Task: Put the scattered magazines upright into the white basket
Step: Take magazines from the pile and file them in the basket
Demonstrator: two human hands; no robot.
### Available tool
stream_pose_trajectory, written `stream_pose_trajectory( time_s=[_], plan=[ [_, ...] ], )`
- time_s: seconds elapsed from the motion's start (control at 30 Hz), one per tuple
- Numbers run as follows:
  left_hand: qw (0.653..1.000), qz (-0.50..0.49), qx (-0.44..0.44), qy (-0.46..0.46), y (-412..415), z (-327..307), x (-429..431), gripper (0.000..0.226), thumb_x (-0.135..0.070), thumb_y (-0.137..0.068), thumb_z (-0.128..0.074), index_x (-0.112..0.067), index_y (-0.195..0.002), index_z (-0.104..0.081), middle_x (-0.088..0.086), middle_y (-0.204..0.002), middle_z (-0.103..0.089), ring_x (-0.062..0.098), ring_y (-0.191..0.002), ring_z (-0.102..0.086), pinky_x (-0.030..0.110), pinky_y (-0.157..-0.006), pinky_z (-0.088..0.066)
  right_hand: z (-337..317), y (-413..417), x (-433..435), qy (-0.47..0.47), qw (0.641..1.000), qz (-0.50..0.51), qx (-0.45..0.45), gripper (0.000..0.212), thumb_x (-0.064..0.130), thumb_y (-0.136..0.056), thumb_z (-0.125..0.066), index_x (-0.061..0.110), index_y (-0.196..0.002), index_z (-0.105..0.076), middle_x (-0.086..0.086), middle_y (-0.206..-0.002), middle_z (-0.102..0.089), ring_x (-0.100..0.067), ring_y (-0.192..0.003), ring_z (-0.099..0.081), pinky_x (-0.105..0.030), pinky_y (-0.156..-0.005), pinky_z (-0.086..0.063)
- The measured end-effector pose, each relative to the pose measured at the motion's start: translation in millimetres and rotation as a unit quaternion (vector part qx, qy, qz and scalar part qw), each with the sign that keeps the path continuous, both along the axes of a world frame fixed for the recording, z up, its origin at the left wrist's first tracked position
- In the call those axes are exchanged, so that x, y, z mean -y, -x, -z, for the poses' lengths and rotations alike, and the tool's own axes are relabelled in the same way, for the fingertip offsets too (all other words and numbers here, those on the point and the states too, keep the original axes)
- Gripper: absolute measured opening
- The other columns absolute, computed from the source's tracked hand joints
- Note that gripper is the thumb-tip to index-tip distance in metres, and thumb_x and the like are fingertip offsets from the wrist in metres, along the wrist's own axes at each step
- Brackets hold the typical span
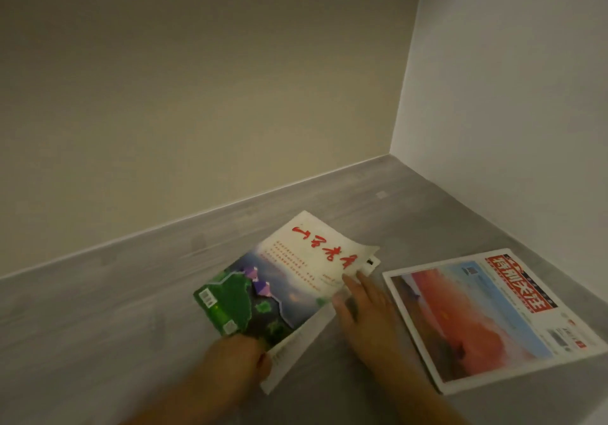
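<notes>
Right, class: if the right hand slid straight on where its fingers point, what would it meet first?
Probably the raised edge of the green-and-white magazine; the right hand looks almost against it.

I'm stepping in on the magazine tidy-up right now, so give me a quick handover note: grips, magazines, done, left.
Left grip pinches the near corner of the green-cover magazine; right grip, fingers straight, touches its right edge. It overlaps a white publication on the floor. Red-masthead magazine lies flat to the right. Done: nothing visibly. Left: all go upright into the white basket, which is out of view.
</notes>
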State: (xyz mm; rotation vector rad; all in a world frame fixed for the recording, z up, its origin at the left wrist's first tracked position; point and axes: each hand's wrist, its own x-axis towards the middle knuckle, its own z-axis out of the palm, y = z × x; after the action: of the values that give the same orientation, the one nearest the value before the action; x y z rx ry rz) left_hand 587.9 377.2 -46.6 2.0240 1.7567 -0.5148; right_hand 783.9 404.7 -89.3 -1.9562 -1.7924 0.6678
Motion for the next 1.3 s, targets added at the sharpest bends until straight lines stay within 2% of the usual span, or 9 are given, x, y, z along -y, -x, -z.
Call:
stream_pose_trajectory(
  time_s=[0.1,0.23,0.33,0.5,0.8,1.0,1.1,1.2,1.3],
  plan=[
    [1.0,-0.007,0.007,0.012,11.4,6.3,27.0,0.035,-0.039,-0.09,-0.039,-0.018,-0.109,-0.059,0.009,-0.12,-0.061,0.023,-0.109,-0.056,0.028,-0.091,-0.044,9.1,27.2,9.4,0.024,0.999,-0.002,-0.046,0.056,0.049,-0.089,-0.04,0.027,-0.138,-0.027,0.001,-0.153,-0.019,-0.02,-0.142,-0.008,-0.039,-0.115,-0.002],
    [0.976,-0.096,0.152,-0.124,28.7,10.1,18.5,0.029,-0.04,-0.089,-0.045,-0.02,-0.098,-0.065,0.004,-0.11,-0.067,0.017,-0.098,-0.059,0.023,-0.079,-0.043,23.6,33.7,15.5,0.044,0.996,-0.045,0.061,0.068,0.055,-0.086,-0.04,0.029,-0.143,-0.012,-0.004,-0.156,0.003,-0.027,-0.142,0.012,-0.044,-0.113,0.011],
    [0.949,-0.192,0.123,-0.219,59.4,22.5,-11.3,0.041,-0.034,-0.087,-0.051,-0.018,-0.124,-0.046,0.008,-0.136,-0.047,0.023,-0.123,-0.044,0.033,-0.103,-0.035,25.7,34.1,13.9,0.042,0.995,-0.046,0.082,0.07,0.058,-0.085,-0.038,0.029,-0.143,-0.01,-0.004,-0.156,0.003,-0.028,-0.142,0.012,-0.045,-0.114,0.011],
    [0.933,-0.308,0.112,-0.151,93.9,35.3,-40.4,0.07,-0.036,-0.078,-0.064,-0.011,-0.133,-0.029,0.017,-0.138,-0.041,0.033,-0.125,-0.039,0.043,-0.106,-0.034,32.4,37.5,12.6,0.031,0.993,-0.038,0.11,0.073,0.063,-0.084,-0.035,0.029,-0.143,-0.01,-0.002,-0.156,0.001,-0.027,-0.143,0.009,-0.046,-0.114,0.01],
    [0.931,-0.321,0.169,-0.045,101.8,22.6,-33.3,0.043,-0.013,-0.081,-0.06,-0.005,-0.121,-0.044,0.017,-0.128,-0.051,0.028,-0.118,-0.048,0.035,-0.101,-0.038,30.8,33.0,10.0,0.041,0.995,-0.045,0.084,0.062,0.052,-0.087,-0.04,0.03,-0.141,-0.019,0.002,-0.156,-0.006,-0.019,-0.143,0.005,-0.045,-0.115,0.008],
    [0.899,-0.268,0.273,-0.212,83.7,12.6,13.9,0.009,-0.015,-0.092,-0.04,-0.022,-0.088,-0.034,0.013,-0.095,-0.059,0.027,-0.087,-0.056,0.033,-0.075,-0.042,9.0,50.5,8.0,0.035,0.996,0.055,-0.06,0.065,0.027,-0.085,-0.056,0.009,-0.139,-0.026,-0.012,-0.145,-0.035,-0.027,-0.135,-0.029,-0.038,-0.113,-0.018],
    [0.862,-0.248,0.355,-0.263,95.5,2.5,46.2,0.025,-0.011,-0.091,-0.04,-0.029,-0.077,-0.031,0.003,-0.076,-0.054,0.023,-0.071,-0.054,0.028,-0.062,-0.038,-6.4,73.6,6.1,0.054,0.975,0.083,-0.2,0.056,0.011,-0.087,-0.053,0.001,-0.136,-0.027,-0.024,-0.134,-0.044,-0.031,-0.097,-0.055,-0.036,-0.085,-0.043],
    [0.82,-0.261,0.395,-0.321,122.6,-12.0,73.3,0.025,-0.011,-0.091,-0.042,-0.031,-0.078,-0.033,-0.004,-0.067,-0.054,0.014,-0.062,-0.053,0.028,-0.054,-0.039,-22.9,109.2,3.8,0.089,0.907,0.055,-0.407,0.036,0.0,-0.089,-0.046,0.001,-0.125,-0.039,-0.033,-0.107,-0.057,-0.016,-0.047,-0.05,-0.024,-0.042,-0.043],
    [0.785,-0.277,0.405,-0.378,159.5,-26.8,100.2,0.021,-0.014,-0.092,-0.041,-0.033,-0.081,-0.037,-0.013,-0.069,-0.055,0.011,-0.065,-0.056,0.028,-0.059,-0.047,-45.4,156.7,11.6,0.125,0.858,0.013,-0.497,0.024,-0.001,-0.09,-0.044,0.002,-0.112,-0.052,-0.017,-0.089,-0.061,-0.02,-0.048,-0.053,-0.019,-0.031,-0.04]
  ],
)
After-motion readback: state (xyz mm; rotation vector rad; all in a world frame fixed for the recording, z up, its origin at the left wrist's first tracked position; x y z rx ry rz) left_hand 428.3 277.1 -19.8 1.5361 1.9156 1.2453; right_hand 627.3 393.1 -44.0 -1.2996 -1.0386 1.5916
